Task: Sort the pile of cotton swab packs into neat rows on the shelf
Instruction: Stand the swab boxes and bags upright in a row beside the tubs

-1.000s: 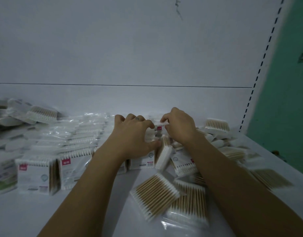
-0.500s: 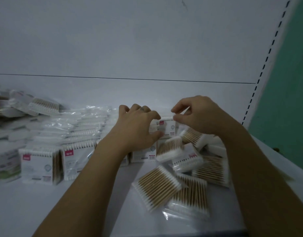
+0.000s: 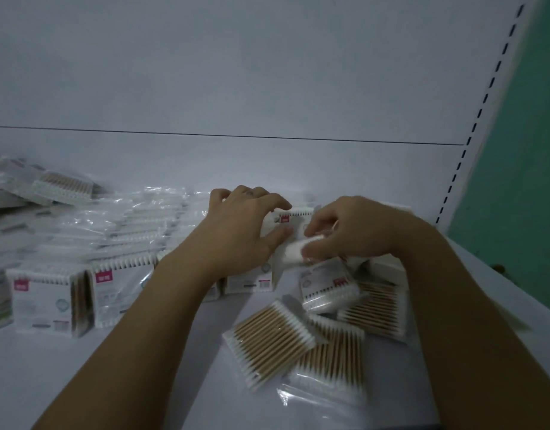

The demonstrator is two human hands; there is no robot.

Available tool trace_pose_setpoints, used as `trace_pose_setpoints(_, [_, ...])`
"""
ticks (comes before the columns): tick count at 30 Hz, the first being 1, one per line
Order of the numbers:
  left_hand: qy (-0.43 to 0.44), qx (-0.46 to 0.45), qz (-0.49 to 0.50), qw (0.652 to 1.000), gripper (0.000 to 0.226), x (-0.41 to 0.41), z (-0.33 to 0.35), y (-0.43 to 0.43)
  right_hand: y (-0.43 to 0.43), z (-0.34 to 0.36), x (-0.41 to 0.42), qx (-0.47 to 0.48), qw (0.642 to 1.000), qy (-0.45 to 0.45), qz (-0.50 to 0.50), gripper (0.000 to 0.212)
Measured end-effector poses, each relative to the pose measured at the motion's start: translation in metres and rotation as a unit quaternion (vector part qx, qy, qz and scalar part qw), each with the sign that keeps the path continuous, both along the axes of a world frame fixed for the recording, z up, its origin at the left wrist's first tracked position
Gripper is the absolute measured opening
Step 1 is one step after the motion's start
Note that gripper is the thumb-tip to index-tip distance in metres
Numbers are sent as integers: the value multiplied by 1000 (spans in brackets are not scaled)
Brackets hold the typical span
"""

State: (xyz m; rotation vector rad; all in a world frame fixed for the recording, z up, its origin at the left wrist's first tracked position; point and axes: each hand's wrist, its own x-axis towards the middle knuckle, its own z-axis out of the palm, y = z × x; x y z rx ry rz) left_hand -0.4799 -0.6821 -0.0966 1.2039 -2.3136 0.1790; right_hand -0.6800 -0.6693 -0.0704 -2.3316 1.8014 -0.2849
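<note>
**The row could fall over**

The right hand [image 3: 351, 234] pinches a blurry white pack [image 3: 293, 254] just beside the standing pack [image 3: 290, 217] that the left hand [image 3: 236, 234] holds with bent fingers. A hard push could tip the row [image 3: 118, 293] like dominoes. The shiny wrap may slip. Loose packs [image 3: 269, 339] lie flat on the shelf [image 3: 128, 383] near the right arm [image 3: 453, 321], which could knock them.

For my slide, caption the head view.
Left hand grips the upright row; right hand pinches a pack beside it.
</note>
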Motion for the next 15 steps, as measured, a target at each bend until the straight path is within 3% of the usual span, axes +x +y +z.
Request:
trace_pose_setpoints(3, [58,-12,-31,998,59,-3,-1,1,-1,4,-8,-83,988,-119,-53,69])
trace_pose_setpoints(5, [78,-10,-53,995,64,-8,-2,3,0,4,-6,-82,970,-213,-86,72])
trace_pose_setpoints(7, [112,-17,-64,991,55,-13,-3,4,1,4,-3,-78,949,-294,-88,71])
trace_pose_setpoints(9, [206,-10,-65,976,35,-15,-2,4,0,4,-1,-76,929,-356,-63,70])
trace_pose_setpoints(11, [313,20,-53,948,25,-14,0,2,0,3,2,-91,903,-419,-13,57])
trace_pose_setpoints(14, [401,51,-31,914,24,-8,2,-2,-3,-3,7,-115,884,-450,56,11])
trace_pose_setpoints(15, [410,56,-27,910,24,-7,3,-3,-5,-7,9,-130,889,-436,60,15])
